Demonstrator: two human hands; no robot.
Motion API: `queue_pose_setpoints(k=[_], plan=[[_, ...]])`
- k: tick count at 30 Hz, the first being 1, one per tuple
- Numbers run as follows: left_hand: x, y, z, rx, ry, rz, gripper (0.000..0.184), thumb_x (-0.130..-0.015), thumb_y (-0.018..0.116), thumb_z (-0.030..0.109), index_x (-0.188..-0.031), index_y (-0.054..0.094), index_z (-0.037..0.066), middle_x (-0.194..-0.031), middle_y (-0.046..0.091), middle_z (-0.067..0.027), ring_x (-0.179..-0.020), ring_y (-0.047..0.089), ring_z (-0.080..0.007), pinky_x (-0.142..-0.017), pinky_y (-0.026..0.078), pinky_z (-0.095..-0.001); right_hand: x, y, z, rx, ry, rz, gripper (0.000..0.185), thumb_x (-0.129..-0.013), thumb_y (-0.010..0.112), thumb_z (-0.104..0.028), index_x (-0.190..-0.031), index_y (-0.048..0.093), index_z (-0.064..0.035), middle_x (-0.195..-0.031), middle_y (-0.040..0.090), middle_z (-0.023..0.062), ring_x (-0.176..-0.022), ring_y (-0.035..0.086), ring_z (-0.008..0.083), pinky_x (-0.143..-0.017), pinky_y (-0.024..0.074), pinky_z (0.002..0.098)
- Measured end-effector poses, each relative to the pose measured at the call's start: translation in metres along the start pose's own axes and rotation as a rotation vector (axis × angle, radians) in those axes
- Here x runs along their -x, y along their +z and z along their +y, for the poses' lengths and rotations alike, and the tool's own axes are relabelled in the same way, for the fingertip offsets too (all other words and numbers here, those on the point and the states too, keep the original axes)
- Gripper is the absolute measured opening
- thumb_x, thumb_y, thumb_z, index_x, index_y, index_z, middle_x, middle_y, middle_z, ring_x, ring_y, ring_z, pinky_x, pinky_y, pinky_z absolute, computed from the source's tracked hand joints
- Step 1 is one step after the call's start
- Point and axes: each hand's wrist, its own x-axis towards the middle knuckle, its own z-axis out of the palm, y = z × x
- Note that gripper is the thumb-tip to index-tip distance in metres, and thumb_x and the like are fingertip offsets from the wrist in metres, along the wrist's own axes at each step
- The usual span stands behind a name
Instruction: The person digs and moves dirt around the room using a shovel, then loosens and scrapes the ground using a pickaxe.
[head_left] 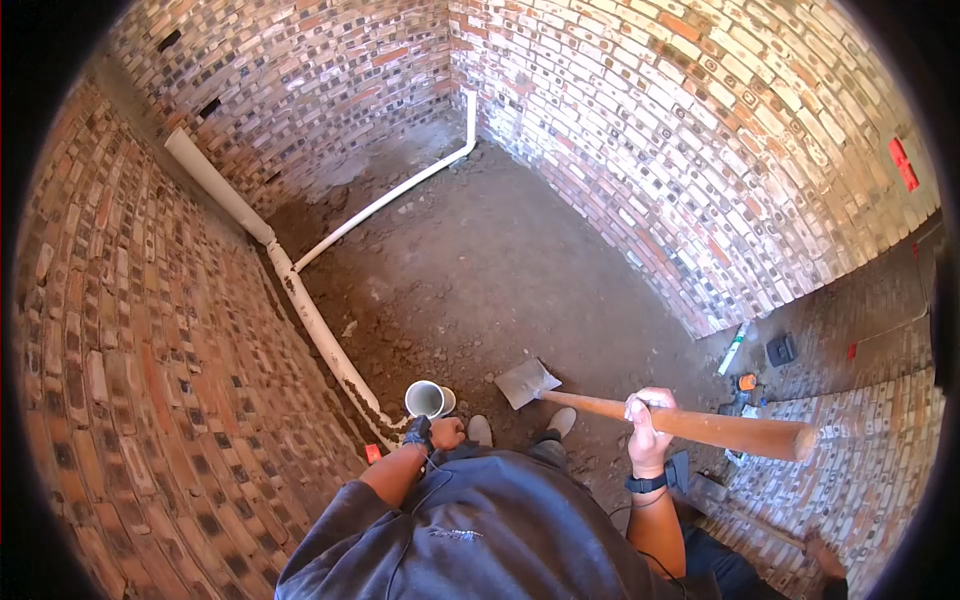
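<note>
The fingers of the right hand (648, 428) were clamped around the wooden handle of the shovel (590, 404), with a length of handle running past the grip toward the right. The blade (522, 383) lay at the far end of the handle, well apart from those fingers, just ahead of the shoes (480, 430) and low over the dirt floor (500, 265); contact with the soil could not be confirmed. The fingers of the left hand (447, 433) were curled just beside the open mouth of a white upright pipe (424, 401). Whether they gripped anything could not be told. A dark band circled each wrist.

Beyond the left hand, a long white pipe (318, 325) ran beside the left brick wall (160, 370). A thinner white pipe (385, 205) branched from it, crossed the floor and turned upright at the far corner. Loose soil and clods lay near the long pipe. To the right, past the right brick wall's near end, a green-and-white tube (733, 349) lay near a dark box (781, 349) and an orange item (747, 382).
</note>
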Motion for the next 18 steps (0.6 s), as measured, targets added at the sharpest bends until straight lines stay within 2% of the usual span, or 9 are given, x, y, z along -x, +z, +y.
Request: queue_pose_setpoints(k=[11, 13, 15, 17, 18], plan=[[-0.0024, 0.0045, -0.0049, 0.004, 0.059, 0.030, 0.027, -0.075, 0.067, 0.029, -0.091, 0.069, 0.007, -0.086, 0.069, -0.0151, -0.084, 0.067, -0.0322, -0.075, 0.052, -0.0427, 0.0048, -0.0025, -0.0027, 0.014, -0.009, -0.004, 0.014, -0.087, 0.060, -0.013, -0.093, 0.050, -0.0040, -0.077, 0.052, 0.0059, -0.067, 0.051, 0.0127, -0.064, 0.0421, 0.0266], [-0.0054, 0.0037, -0.0039, -0.001, 0.041, 0.034, 0.028, -0.074, 0.067, 0.030, -0.091, 0.069, 0.008, -0.085, 0.069, -0.0149, -0.083, 0.067, -0.0322, -0.074, 0.052, -0.0428, 0.0061, -0.0025, -0.0019, -0.061, 0.023, 0.042, 0.015, -0.083, 0.061, -0.009, -0.094, 0.053, -0.0028, -0.084, 0.055, 0.0062, -0.070, 0.052, 0.0113, -0.065, 0.0433, 0.0254], [-0.0070, 0.0025, -0.0003, -0.093, -0.012, -0.041, 0.029, -0.073, 0.067, 0.030, -0.093, 0.070, 0.009, -0.086, 0.069, -0.0147, -0.083, 0.067, -0.0321, -0.074, 0.053, -0.0429, 0.0059, -0.0059, 0.0053, -0.082, 0.015, 0.037, 0.016, -0.083, 0.062, -0.010, -0.094, 0.053, -0.0030, -0.083, 0.056, 0.0067, -0.069, 0.052, 0.0115, -0.065, 0.0437, 0.0256], [-0.0047, 0.0053, -0.0034, -0.048, 0.087, 0.064, 0.028, -0.072, 0.067, 0.031, -0.092, 0.071, 0.011, -0.088, 0.070, -0.0141, -0.083, 0.067, -0.0318, -0.075, 0.053, -0.0429, 0.0056, -0.0056, 0.0054, -0.096, 0.051, 0.039, 0.016, -0.084, 0.062, -0.012, -0.093, 0.053, -0.0034, -0.083, 0.056, 0.0069, -0.069, 0.052, 0.0114, -0.065, 0.0438, 0.0256], [-0.0057, 0.0079, -0.0050, -0.039, 0.029, 0.032, 0.026, -0.072, 0.066, 0.028, -0.090, 0.071, 0.011, -0.087, 0.070, -0.0142, -0.083, 0.067, -0.0318, -0.075, 0.053, -0.0434, 0.0042, -0.0054, 0.0036, -0.080, 0.040, 0.026, 0.016, -0.085, 0.062, -0.014, -0.094, 0.052, -0.0037, -0.082, 0.055, 0.0066, -0.069, 0.051, 0.0115, -0.065, 0.0435, 0.0257]])
